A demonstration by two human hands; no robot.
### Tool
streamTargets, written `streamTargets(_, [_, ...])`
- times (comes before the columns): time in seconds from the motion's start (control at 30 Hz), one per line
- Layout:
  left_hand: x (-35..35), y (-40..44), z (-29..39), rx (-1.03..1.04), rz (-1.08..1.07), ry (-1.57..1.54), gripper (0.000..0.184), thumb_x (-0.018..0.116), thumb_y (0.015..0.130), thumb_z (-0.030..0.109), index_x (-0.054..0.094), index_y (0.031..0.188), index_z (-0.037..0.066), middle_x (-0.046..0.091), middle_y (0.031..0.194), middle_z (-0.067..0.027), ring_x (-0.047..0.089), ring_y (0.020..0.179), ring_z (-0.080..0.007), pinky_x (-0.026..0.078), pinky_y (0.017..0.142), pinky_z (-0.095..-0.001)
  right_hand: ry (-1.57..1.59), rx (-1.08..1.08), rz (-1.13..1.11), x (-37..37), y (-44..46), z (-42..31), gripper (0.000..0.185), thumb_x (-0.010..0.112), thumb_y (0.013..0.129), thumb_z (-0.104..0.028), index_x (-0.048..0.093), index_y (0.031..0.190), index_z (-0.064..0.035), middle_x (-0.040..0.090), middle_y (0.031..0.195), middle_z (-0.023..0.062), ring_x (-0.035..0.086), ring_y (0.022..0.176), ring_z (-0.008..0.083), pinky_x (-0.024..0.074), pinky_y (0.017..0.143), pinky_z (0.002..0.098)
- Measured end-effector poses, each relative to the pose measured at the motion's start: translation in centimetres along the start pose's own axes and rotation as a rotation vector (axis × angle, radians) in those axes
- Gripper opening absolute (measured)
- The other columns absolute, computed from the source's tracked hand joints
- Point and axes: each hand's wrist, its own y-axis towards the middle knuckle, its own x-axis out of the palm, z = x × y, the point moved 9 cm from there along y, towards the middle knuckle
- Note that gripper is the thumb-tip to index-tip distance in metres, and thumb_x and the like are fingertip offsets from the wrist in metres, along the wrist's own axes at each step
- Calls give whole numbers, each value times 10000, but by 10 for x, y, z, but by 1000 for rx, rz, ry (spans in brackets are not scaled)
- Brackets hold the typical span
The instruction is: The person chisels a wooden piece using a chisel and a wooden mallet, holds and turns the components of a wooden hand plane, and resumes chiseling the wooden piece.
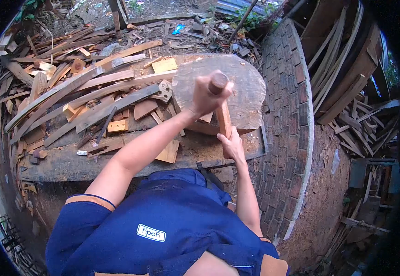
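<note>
My left hand [205, 94], slightly blurred, is closed around a round wooden handle [218, 83] above the block. The handle's dark brown end faces up at me, and whatever lies below it is hidden by the fist. Lower and to the right, my right hand [232, 146] wraps around an orange-brown bar of wood [224, 120]. That bar's upper end passes behind my left hand. I cannot tell whether handle and bar are joined. Beneath both is a thick chopping block [248, 87] with a worn, scarred top.
Long planks [103, 106] and offcuts lie piled on the left of a low wooden bench [62, 170]. A yellow block with holes [117, 126] rests among them, near a dark metal rod [106, 125]. On the right stands a low brick wall [282, 115], with more timber [347, 69] beyond.
</note>
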Motion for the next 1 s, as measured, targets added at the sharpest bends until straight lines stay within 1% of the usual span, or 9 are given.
streamTargets(0.13, [22, -12, 29, 313, -109, 126, 253, 764, 695, 187, 594, 815, 44, 638, 713, -126, 651, 624, -268, 502, 576, -373, 319, 20, 24, -46, -20, -40, 421, 692, 788, -262, 547, 1072, 13, 636, 875, 82, 601, 751, 199, 489, 679, 345])
streamTargets(0.2, [27, -15, 30, 276, -81, 146, 253, 764, 694, 184, 590, 814, 45, 632, 716, -137, 647, 628, -288, 500, 575, -371, 362, -326, 359, -111, -50, -99, 386, 658, 806, -222, 543, 1093, 10, 599, 833, 50, 564, 695, 135, 467, 609, 292])
streamTargets(0.4, [32, -5, 34, 244, -54, 168, 254, 765, 682, 173, 583, 811, 51, 614, 708, -175, 645, 661, -342, 498, 571, -381, 652, -538, 530, -166, -138, -174, 375, 610, 805, -166, 526, 1124, 12, 607, 802, 80, 604, 673, 231, 499, 648, 325])
streamTargets(0.47, [43, -9, 21, 183, -129, 150, 253, 758, 671, 174, 590, 826, 67, 619, 714, -180, 640, 679, -357, 499, 580, -400, -98, -441, 350, -122, -124, -172, 410, 630, 805, -186, 505, 1135, 22, 618, 763, 123, 635, 701, 291, 512, 707, 353])
streamTargets(0.6, [46, -14, 19, 199, -135, 121, 263, 752, 658, 180, 591, 843, 85, 621, 718, -174, 635, 680, -364, 499, 589, -415, 50, -259, 289, -117, -132, -168, 425, 662, 789, -203, 514, 1132, 1, 544, 756, 71, 525, 611, 131, 438, 576, 280])
streamTargets(0.67, [48, -12, 17, 151, -148, 162, 275, 754, 655, 189, 593, 857, 93, 621, 717, -168, 637, 685, -360, 503, 600, -416, 165, -481, 501, -140, -150, -189, 369, 627, 808, -162, 511, 1121, -3, 515, 752, 60, 477, 557, 97, 417, 538, 265])
streamTargets(0.73, [48, -12, 20, 167, -143, 147, 286, 761, 648, 194, 594, 857, 92, 624, 727, -169, 637, 688, -357, 503, 602, -415, 358, -426, 566, -141, -151, -188, 345, 593, 820, -133, 495, 1120, 5, 492, 761, 46, 460, 569, 111, 413, 541, 282])
streamTargets(0.8, [48, -15, 22, 179, -178, 214, 289, 769, 682, 141, 637, 912, 24, 650, 803, -190, 664, 705, -320, 506, 623, -353, -124, -280, 317, -113, -119, -174, 395, 641, 809, -148, 472, 1129, 12, 587, 808, 110, 578, 696, 177, 474, 663, 341])
streamTargets(1.0, [37, -8, 20, 158, -117, 106, 189, 713, 700, 123, 613, 847, 59, 625, 716, -155, 661, 657, -285, 500, 580, -355, 347, -275, 243, -99, -89, -124, 362, 625, 808, -194, 516, 1100, -10, 582, 823, 80, 539, 710, 167, 450, 667, 304])
